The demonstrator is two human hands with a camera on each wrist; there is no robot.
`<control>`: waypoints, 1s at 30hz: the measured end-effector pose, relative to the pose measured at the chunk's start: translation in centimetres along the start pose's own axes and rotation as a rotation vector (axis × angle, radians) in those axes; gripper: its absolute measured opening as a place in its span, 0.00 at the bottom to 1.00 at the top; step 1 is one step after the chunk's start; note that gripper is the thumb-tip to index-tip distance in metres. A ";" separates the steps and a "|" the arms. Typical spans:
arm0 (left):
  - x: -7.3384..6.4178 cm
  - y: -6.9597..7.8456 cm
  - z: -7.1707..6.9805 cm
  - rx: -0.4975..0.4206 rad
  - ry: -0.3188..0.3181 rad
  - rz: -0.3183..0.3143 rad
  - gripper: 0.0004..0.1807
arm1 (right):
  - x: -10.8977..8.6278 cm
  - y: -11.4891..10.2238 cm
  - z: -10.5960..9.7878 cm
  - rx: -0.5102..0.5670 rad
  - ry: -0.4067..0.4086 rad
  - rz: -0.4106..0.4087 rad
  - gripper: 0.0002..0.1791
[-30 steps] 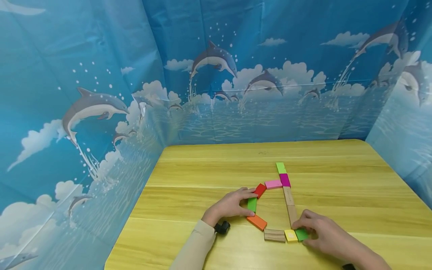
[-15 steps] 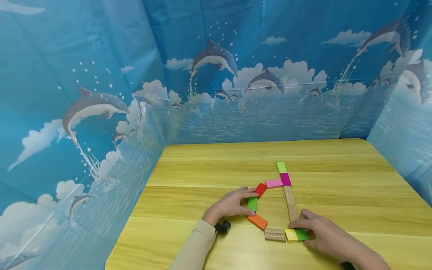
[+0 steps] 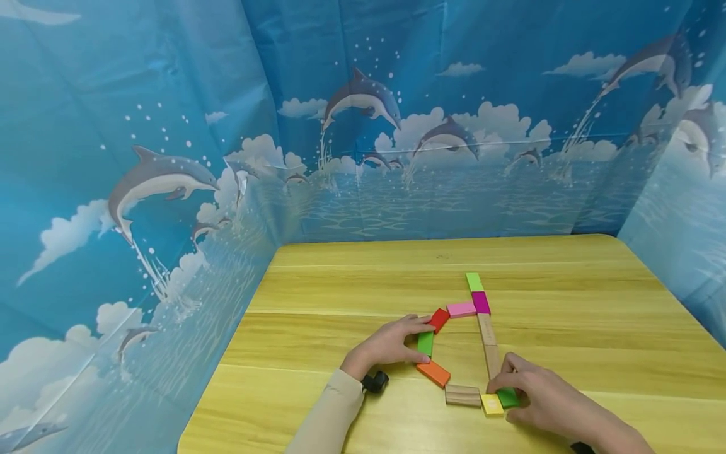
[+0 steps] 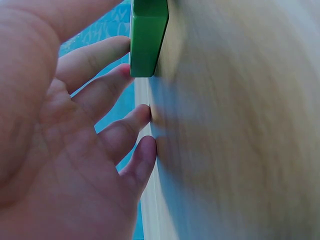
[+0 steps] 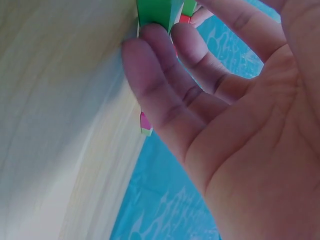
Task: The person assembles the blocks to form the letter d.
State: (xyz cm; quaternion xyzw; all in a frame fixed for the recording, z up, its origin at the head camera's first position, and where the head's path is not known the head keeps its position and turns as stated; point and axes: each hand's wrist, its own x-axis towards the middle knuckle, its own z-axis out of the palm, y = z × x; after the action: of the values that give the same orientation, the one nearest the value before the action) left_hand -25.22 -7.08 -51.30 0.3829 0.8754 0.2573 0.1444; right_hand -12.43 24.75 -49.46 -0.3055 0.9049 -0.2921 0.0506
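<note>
In the head view my left hand (image 3: 391, 342) rests beside the left side of a block outline. Its fingertips touch a red block (image 3: 439, 320), and its thumb reaches where a light green block (image 3: 425, 344) meets an orange block (image 3: 433, 373). Those fingers look fairly straight in the left wrist view, two tips against a green block (image 4: 148, 42). At the lower right corner, my right hand (image 3: 539, 391) holds a dark green block (image 3: 507, 397) between thumb and curled fingers. Touching that block is a yellow block (image 3: 492, 405). The right wrist view shows fingertips at a green block (image 5: 157, 12).
A striped wooden block (image 3: 462, 395) lies left of the yellow one. Plain wooden blocks (image 3: 486, 331) form the right side, topped by magenta (image 3: 481, 302) and lime (image 3: 474, 282) blocks. A pink block (image 3: 462, 309) joins them. Dolphin-print curtains (image 3: 363, 189) stand behind the wooden table (image 3: 317, 284).
The yellow block has shifted toward the person and stands lower than the striped block. The right index finger has moved slightly. My left hand stays in place.
</note>
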 end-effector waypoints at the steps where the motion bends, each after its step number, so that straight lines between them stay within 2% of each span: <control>1: 0.0 0.0 0.0 0.000 -0.001 0.000 0.39 | 0.0 -0.1 0.0 -0.008 -0.002 0.009 0.23; 7: 0.0 0.1 -0.1 -0.001 -0.002 -0.002 0.39 | -0.1 -0.6 0.2 -0.070 0.013 0.030 0.22; 14: -0.1 -0.1 -0.1 -0.001 -0.002 0.003 0.39 | 0.4 -1.7 0.2 -0.203 0.032 0.087 0.25; 22: -0.1 0.0 -0.1 -0.004 0.006 -0.007 0.40 | 1.6 -2.6 0.9 -0.235 0.075 -0.066 0.24; 30: -0.1 -0.2 0.0 0.001 0.025 -0.019 0.44 | 2.4 -2.7 1.9 -0.241 0.050 -0.081 0.21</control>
State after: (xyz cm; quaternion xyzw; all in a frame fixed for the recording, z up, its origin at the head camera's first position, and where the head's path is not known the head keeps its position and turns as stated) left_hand -25.28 -7.22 -51.42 0.3713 0.8809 0.2601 0.1358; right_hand -12.45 20.68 -49.27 -0.3384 0.9213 -0.1905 -0.0210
